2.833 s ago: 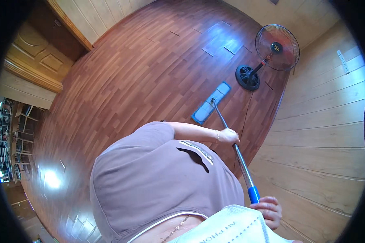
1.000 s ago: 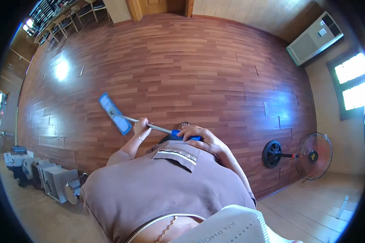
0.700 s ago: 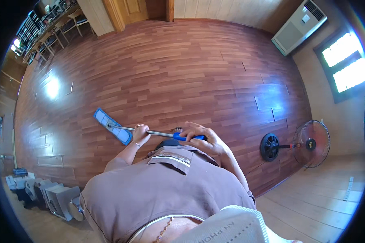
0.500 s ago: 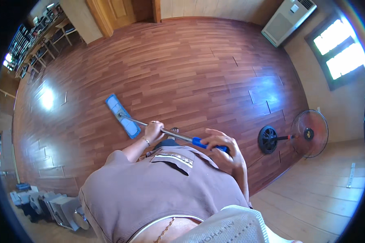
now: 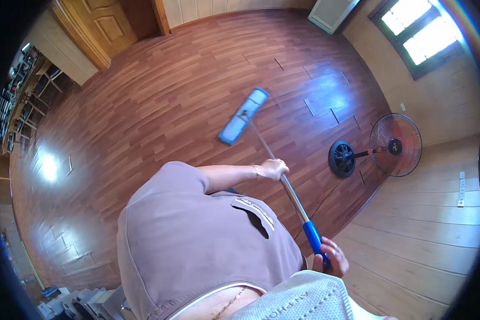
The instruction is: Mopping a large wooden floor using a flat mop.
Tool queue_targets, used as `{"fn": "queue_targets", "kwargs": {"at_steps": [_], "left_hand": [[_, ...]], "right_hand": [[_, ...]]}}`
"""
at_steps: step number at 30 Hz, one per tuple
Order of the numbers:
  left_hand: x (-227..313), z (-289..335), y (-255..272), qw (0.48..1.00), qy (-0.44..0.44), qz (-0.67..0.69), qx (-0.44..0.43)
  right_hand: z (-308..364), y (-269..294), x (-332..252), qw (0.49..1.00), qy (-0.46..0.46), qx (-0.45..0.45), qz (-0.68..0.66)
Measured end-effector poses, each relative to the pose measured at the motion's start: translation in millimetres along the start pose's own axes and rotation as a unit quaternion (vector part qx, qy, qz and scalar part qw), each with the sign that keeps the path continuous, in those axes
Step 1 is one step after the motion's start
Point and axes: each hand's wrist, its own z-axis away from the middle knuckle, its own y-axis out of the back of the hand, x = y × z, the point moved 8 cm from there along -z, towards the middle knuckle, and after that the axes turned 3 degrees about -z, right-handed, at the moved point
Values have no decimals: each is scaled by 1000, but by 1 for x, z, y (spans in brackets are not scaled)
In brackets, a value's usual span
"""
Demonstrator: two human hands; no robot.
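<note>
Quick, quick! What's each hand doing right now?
Left hand: closed, holding the thin silver metal mop pole.
Right hand: closed, holding the blue tube-shaped grip at the pole's top end.

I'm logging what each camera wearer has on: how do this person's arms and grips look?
The left arm has a short, dusty mauve sleeve and a thin, gold-toned bracelet. The left grip is a bare, ungloved hand. The right grip is ungloved too, with what looks like a ring; any sleeve on that side is hidden.
</note>
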Motion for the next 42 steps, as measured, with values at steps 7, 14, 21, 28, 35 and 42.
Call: {"fn": "queue_targets", "kwargs": {"at_steps": [7, 14, 21, 28, 35, 42], "left_hand": [[52, -72, -36, 982, -161, 36, -97], [16, -128, -29, 981, -167, -14, -101], [-91, -159, 28, 994, -35, -45, -96], [-205, -113, 107, 998, 51, -37, -17], [-290, 5, 193, 978, 176, -39, 105], [-334, 167, 235, 929, 209, -85, 293]], "right_hand": [[22, -20, 1, 987, -129, 72, 57], [-10, -54, 30, 966, -202, 153, 53], [-84, -134, 60, 980, -184, 76, 22], [-151, -214, 31, 996, -73, -53, 19], [-195, -289, -1, 985, 60, -153, -60], [-195, -361, -52, 926, 191, -249, -212]]}}
